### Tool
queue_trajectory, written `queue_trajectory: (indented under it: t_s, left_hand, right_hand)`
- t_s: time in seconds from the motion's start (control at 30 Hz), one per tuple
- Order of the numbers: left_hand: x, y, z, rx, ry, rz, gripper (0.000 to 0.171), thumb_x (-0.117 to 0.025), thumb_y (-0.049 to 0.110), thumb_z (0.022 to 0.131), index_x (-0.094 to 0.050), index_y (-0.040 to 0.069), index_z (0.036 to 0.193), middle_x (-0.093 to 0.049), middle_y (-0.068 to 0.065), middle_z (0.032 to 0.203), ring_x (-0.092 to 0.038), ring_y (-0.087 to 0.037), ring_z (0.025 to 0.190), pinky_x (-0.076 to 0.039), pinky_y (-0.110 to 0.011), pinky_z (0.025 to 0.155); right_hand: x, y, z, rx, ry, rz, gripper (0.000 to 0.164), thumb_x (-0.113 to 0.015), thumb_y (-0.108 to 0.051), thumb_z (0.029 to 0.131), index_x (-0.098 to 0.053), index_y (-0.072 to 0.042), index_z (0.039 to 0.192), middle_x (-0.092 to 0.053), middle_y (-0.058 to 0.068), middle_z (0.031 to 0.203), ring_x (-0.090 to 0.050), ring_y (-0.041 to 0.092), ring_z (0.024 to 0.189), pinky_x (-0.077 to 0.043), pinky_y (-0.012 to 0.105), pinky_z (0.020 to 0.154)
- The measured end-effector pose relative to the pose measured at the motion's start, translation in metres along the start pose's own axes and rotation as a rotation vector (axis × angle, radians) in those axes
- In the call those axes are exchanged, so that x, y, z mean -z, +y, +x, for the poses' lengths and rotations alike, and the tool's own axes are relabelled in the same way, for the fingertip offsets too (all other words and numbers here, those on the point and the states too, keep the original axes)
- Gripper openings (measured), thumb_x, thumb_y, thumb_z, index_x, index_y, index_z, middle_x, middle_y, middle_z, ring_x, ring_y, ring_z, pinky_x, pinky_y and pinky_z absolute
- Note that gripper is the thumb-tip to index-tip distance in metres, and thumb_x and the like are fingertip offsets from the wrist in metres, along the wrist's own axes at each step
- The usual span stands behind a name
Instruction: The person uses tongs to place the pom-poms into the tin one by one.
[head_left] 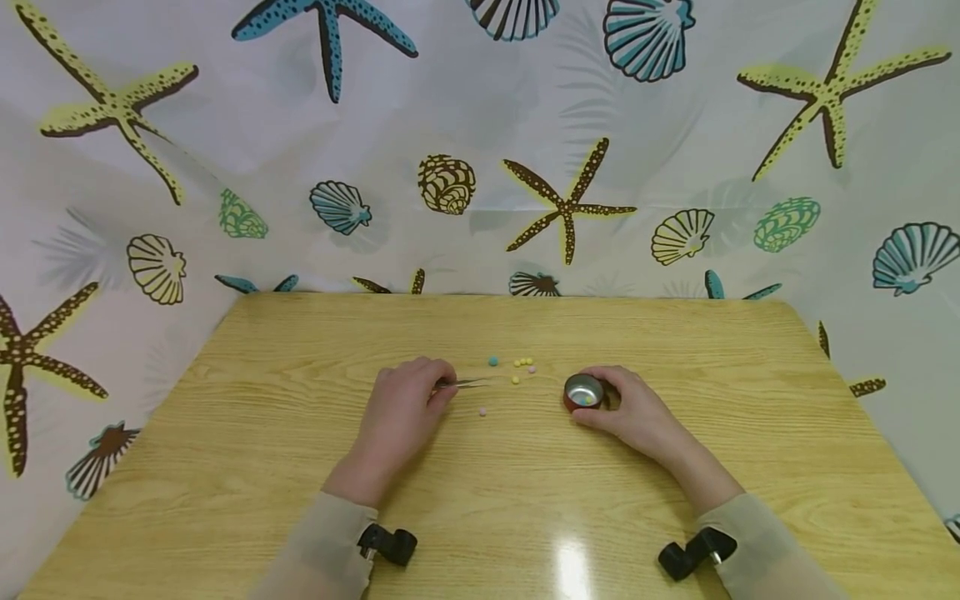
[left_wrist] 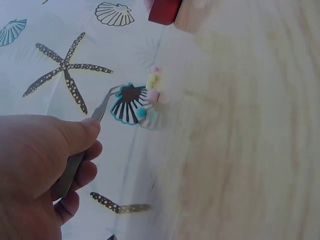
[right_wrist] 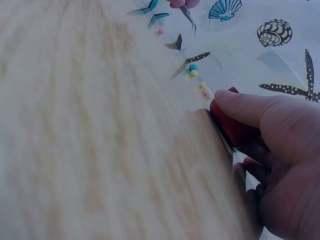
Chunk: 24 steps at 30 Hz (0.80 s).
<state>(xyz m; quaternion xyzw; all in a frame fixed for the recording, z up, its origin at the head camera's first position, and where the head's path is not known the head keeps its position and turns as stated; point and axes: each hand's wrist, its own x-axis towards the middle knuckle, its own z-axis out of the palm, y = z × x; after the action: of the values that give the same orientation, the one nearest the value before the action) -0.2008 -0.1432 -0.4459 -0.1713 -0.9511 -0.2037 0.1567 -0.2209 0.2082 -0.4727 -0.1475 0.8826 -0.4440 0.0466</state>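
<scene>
I see the left hand's grip (head_left: 403,408) pinching tweezers (left_wrist: 72,172), tips toward loose beads (head_left: 515,380) left of the red tin (head_left: 568,403); the right hand's grip (head_left: 636,410) curls round it, likely to steady it on the tabletop (head_left: 480,500).

I wear plain beige sleeves (head_left: 772,546). At the inner side of each cuff (head_left: 347,502) sits a black, rounded mount (head_left: 390,545) with silver metal.

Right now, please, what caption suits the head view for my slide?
Left grip on tweezers, right grip on a small cup, coloured beads between them on a table.
</scene>
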Motion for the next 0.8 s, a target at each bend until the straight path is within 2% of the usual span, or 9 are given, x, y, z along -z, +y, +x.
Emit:
queue_trajectory:
  t_s: [0.27, 0.5, 0.8]
  left_hand:
    - [0.005, -0.013, -0.003, -0.041, -0.042, -0.033, 0.006, -0.081, 0.016, 0.103, -0.078, 0.016, 0.109, -0.073, 0.003, 0.097, -0.064, -0.02, 0.086, -0.049, -0.053, 0.089]
    - [0.004, -0.022, -0.005, -0.085, -0.075, -0.049, 0.01, -0.084, 0.015, 0.101, -0.078, 0.018, 0.108, -0.073, 0.005, 0.098, -0.066, -0.02, 0.089, -0.051, -0.055, 0.092]
    - [0.002, -0.025, -0.005, -0.071, -0.119, -0.051, 0.01, -0.084, 0.017, 0.102, -0.077, 0.02, 0.109, -0.072, 0.007, 0.097, -0.064, -0.017, 0.088, -0.049, -0.053, 0.091]
  right_hand:
    - [0.0, 0.0, 0.001, 0.018, 0.0, -0.003, 0.063, -0.089, -0.03, 0.098, -0.064, -0.005, 0.149, -0.064, 0.019, 0.146, -0.057, 0.04, 0.14, -0.04, 0.061, 0.119]
    - [-0.001, 0.0, 0.001, 0.026, 0.0, 0.001, 0.061, -0.09, -0.029, 0.097, -0.065, -0.004, 0.148, -0.064, 0.019, 0.146, -0.056, 0.04, 0.141, -0.039, 0.061, 0.12]
    - [0.0, -0.001, 0.001, 0.012, -0.003, 0.008, 0.061, -0.09, -0.03, 0.097, -0.065, -0.005, 0.148, -0.064, 0.018, 0.147, -0.056, 0.04, 0.142, -0.039, 0.061, 0.12]
